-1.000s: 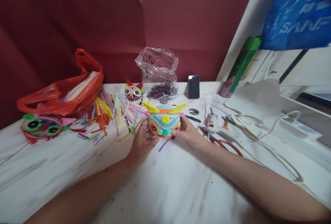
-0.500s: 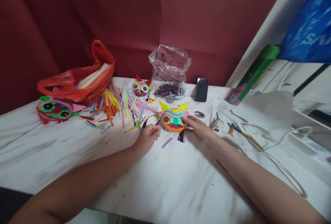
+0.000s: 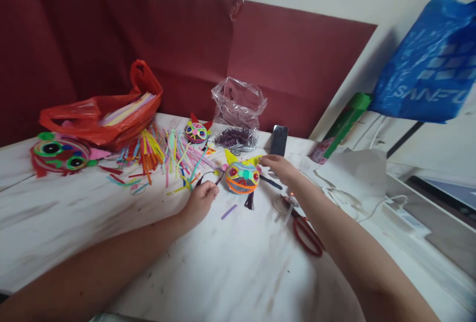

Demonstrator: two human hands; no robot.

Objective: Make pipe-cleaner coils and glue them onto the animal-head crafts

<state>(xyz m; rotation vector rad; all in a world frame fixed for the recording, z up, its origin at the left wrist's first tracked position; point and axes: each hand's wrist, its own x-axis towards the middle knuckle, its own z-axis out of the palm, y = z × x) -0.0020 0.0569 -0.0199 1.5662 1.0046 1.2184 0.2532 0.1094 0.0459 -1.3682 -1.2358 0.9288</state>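
A colourful animal-head ornament (image 3: 242, 178) stands on the marble-patterned table, with yellow ears, red eyes and an orange-edged mouth. A dark purple tassel (image 3: 249, 201) hangs at its lower right. My left hand (image 3: 203, 198) is closed just left of the ornament, pinching a dark purple tassel cord (image 3: 219, 179) that is partly hidden by the fingers. My right hand (image 3: 278, 166) is at the ornament's upper right, its fingers closed at the yellow ear; the exact grip is hard to see. A purple strip (image 3: 229, 212) lies in front of the ornament.
Red-handled scissors (image 3: 308, 238) and a glue gun (image 3: 292, 200) lie by my right forearm. Behind are a clear bag (image 3: 238, 99), a phone (image 3: 279, 139) and a smaller head (image 3: 197, 133). Leftward are coloured strips (image 3: 152, 151), a red bag (image 3: 92, 114) and a larger head (image 3: 61, 156).
The view has turned slightly, and objects sit further left. My right hand has risen from the ornament's side to its ear. Scissors now show beside my right forearm. My left hand remains pinched.
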